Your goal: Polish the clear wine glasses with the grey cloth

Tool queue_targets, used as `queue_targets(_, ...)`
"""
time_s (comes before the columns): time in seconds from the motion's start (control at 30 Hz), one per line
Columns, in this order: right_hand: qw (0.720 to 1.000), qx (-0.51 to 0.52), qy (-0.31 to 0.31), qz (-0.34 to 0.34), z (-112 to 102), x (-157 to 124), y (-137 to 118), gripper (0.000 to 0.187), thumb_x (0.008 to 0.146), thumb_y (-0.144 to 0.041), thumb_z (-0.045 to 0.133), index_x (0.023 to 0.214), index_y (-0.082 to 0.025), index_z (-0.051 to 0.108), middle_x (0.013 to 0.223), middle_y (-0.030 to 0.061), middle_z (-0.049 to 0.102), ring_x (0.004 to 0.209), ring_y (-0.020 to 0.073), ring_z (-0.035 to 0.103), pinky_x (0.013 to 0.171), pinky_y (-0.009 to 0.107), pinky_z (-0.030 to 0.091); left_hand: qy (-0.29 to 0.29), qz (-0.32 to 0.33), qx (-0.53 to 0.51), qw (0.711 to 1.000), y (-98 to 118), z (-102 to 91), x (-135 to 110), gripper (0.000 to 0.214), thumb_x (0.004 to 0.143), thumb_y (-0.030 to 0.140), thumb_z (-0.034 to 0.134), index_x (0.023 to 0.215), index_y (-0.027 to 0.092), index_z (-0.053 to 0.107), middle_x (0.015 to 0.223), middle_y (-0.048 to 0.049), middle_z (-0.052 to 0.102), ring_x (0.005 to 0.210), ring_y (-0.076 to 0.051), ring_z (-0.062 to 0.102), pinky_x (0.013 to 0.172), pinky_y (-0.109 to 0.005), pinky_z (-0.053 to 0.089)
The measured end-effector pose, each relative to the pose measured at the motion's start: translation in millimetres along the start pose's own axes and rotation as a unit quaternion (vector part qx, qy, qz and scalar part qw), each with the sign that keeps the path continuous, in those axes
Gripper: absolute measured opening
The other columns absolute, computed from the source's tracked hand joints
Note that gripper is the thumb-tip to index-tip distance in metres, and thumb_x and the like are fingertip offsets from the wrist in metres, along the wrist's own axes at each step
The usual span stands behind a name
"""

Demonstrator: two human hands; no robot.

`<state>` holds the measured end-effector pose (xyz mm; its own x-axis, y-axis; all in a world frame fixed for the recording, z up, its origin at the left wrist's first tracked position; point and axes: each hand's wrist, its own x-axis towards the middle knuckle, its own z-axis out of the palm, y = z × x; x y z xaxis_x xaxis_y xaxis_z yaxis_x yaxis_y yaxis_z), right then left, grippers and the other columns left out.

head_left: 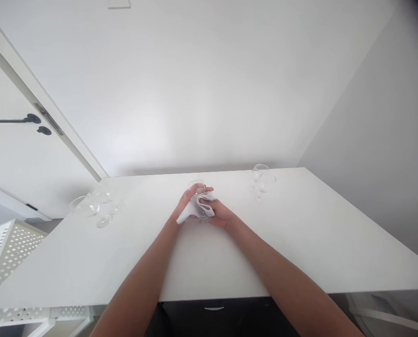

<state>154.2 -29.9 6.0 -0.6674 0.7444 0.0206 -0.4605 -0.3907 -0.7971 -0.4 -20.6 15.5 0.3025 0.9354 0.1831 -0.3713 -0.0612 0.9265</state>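
Observation:
Both my hands meet near the middle of the white table [300,243]. My left hand [187,201] is wrapped round a clear glass [196,185] whose rim shows above the fingers. My right hand [218,214] presses a white cloth [194,208] against the glass's side, fingers curled on the cloth. Most of the glass is hidden by the hands and cloth.
Two or three clear glasses [96,206] lie on their sides at the table's left. Clear stemmed glasses [262,180] stand at the back right. A white door with a dark handle [22,120] is at left, a white perforated rack [8,248] below it.

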Motion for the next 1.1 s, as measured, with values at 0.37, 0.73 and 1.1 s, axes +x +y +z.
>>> queue_targets(0.37, 0.914, -0.351, 0.154, -0.135, 6.4, 16.5, 20.3, 0.025, 0.087, -0.042, 0.067, 0.079, -0.020, 0.058, 0.073, 0.0000, 0.059, 0.067, 0.0144, 0.049, 0.062, 0.028, 0.043, 0.158, 0.068, 0.120, 0.978, 2.2, 4.4, -1.4, 0.048, 0.091, 0.063, 0.064, 0.112, 0.020, 0.069, 0.125, -0.0135, 0.075, 0.083, -0.020, 0.069, 0.082, -0.037, 0.051)
queue_targets(0.73, 0.998, -0.041, 0.038, 0.014, 4.4, 5.4, 6.0, 0.028, 0.083, -0.045, 0.075, 0.093, -0.022, 0.063, 0.084, 0.0025, 0.067, 0.076, 0.0174, 0.062, 0.068, 0.031, 0.054, 0.100, 0.000, -0.055, 0.993, 0.0, -2.0, -1.6, 0.060, 0.090, 0.071, 0.058, 0.121, 0.020, 0.063, 0.134, -0.0141, 0.069, 0.086, -0.022, 0.071, 0.082, -0.040, 0.056)
queue_targets(1.1, 0.841, -0.221, 0.444, -0.218, -23.1, 23.1, 10.8, 0.029, 0.071, -0.029, 0.061, 0.095, -0.017, 0.071, 0.102, 0.0086, 0.074, 0.097, 0.0236, 0.064, 0.083, 0.034, 0.051, 0.166, 0.157, -0.044, 0.972, -7.5, -18.5, 7.5, 0.050, 0.088, 0.047, 0.077, 0.130, 0.036, 0.052, 0.163, -0.0088, 0.044, 0.127, -0.023, 0.058, 0.094, -0.038, 0.053)
